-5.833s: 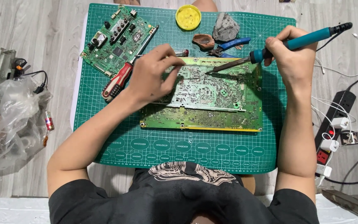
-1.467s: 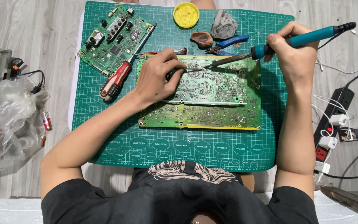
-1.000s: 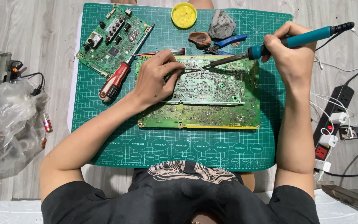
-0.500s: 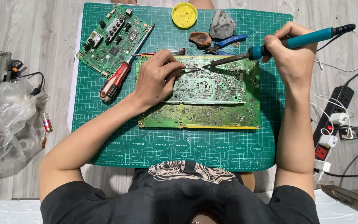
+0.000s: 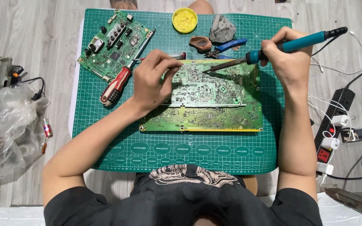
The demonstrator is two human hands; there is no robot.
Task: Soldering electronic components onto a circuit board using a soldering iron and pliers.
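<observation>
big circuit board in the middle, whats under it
The large circuit board lies on the green cutting mat, which shows all round it. The left hand rests on its left end. Anything between board and mat is hidden.

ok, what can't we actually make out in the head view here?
- Head view: whether the left hand grips solder wire; too thin, covered by its fingers.
- Whether the teal-handled soldering iron in the right hand touches the large green circuit board; the tip contact is too small.
- Contents of the crumpled clear plastic bag; blurred, cut by the left edge.
</observation>
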